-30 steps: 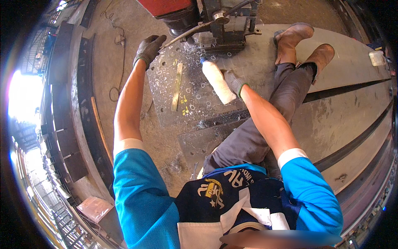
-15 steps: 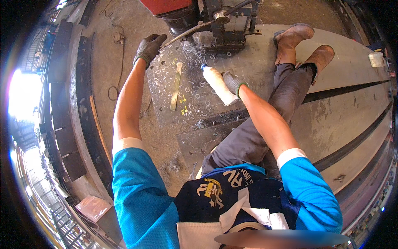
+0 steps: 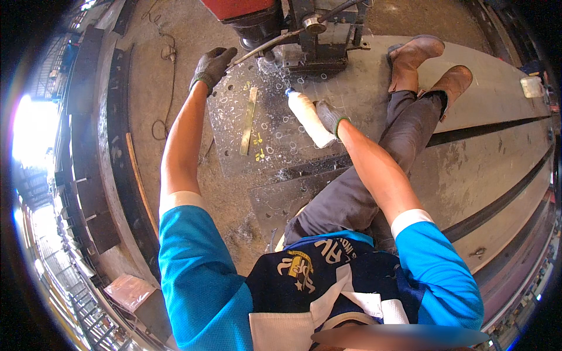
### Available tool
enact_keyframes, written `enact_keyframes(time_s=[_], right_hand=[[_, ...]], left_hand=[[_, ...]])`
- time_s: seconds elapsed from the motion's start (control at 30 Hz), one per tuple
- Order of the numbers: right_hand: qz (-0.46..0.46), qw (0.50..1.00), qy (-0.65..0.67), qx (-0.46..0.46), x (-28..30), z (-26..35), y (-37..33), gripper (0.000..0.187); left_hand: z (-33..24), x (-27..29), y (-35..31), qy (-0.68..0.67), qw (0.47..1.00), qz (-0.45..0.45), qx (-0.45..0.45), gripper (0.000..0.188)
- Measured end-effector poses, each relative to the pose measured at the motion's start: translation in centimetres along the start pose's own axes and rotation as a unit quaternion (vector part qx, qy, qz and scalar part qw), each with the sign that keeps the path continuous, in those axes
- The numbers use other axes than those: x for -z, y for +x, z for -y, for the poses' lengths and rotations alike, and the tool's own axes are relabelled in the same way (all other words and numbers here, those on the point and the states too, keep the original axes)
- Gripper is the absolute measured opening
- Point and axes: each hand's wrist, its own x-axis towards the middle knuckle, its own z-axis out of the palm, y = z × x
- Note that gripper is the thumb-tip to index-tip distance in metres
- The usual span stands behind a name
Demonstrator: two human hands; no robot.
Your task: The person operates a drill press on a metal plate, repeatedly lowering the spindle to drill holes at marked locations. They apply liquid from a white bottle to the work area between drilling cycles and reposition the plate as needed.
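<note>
1. The machine (image 3: 319,47) stands toward the far side of the plate (image 3: 234,167), its lever (image 3: 269,45) reaching left to the person's left hand (image 3: 212,69).
2. Nearer, a flat strip (image 3: 249,121) lies on the plate, left of the bottle (image 3: 308,119).
3. The right hand (image 3: 331,117) is at the bottle's right.
4. A cable (image 3: 169,55) lies on the floor (image 3: 196,35), beyond the plate's left.

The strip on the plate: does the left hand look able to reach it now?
Probably yes: the strip lies uncovered near the left hand, with nothing bulky seen between them. But that hand is at the lever and would likely have to leave it.
</note>
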Motion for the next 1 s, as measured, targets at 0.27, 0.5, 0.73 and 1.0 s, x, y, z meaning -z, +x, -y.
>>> enact_keyframes(time_s=[0.27, 0.5, 0.73, 1.0], right_hand=[[0.049, 0.983, 0.092, 0.154, 0.4, 1.4, -1.5, 0.046], [0.102, 0.95, 0.272, -0.118, 0.1, 1.4, -0.9, 0.053], [0.05, 0.997, -0.017, -0.048, 1.1, 0.4, -1.1, 0.059], [0.064, 0.991, 0.098, -0.06, 0.6, 1.2, -1.3, 0.053]], left_hand=[[-0.6, 0.0, -0.5, 0.011, 1.0, -0.001, 0.003, 0.061], [-0.6, -0.2, -0.7, 0.014, 1.0, -0.016, -0.018, 0.054], [-0.2, -0.2, -0.3, 0.014, 1.0, -0.005, -0.005, 0.063], [-0.3, -0.3, -0.5, 0.015, 1.0, -0.007, -0.006, 0.064]])
